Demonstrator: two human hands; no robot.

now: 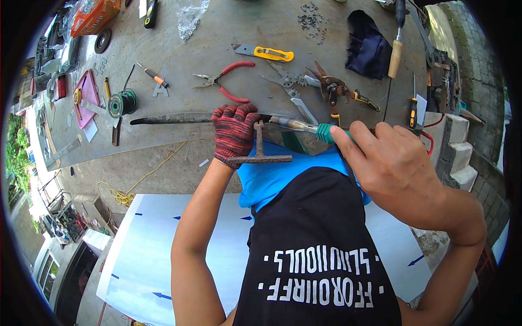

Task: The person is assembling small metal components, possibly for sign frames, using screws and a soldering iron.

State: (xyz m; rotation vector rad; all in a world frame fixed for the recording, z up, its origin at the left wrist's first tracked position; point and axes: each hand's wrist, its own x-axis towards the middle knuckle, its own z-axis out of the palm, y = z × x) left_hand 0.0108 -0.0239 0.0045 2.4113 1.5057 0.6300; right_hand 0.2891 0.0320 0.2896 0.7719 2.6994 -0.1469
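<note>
My left hand [235, 133], in a red and black knit glove, is closed at the table's near edge over a long, narrow metal strip [174, 118]. Just right of the glove is a rusty T-shaped metal bar [260, 158]; whether the fingers grip it too is unclear. My bare right hand [389, 157] is closed around the green handle of a soldering iron [325, 132]. The iron's metal barrel points left toward the strip's right end, beside the glove. Its tip is hard to make out there.
On the metal table [163, 60] lie red-handled pliers [223, 81], a yellow utility knife [272, 53], tin snips [333, 87], a spool of wire [122, 103] and a dark cloth [370, 46]. A white sheet with blue arrows [147, 244] lies below.
</note>
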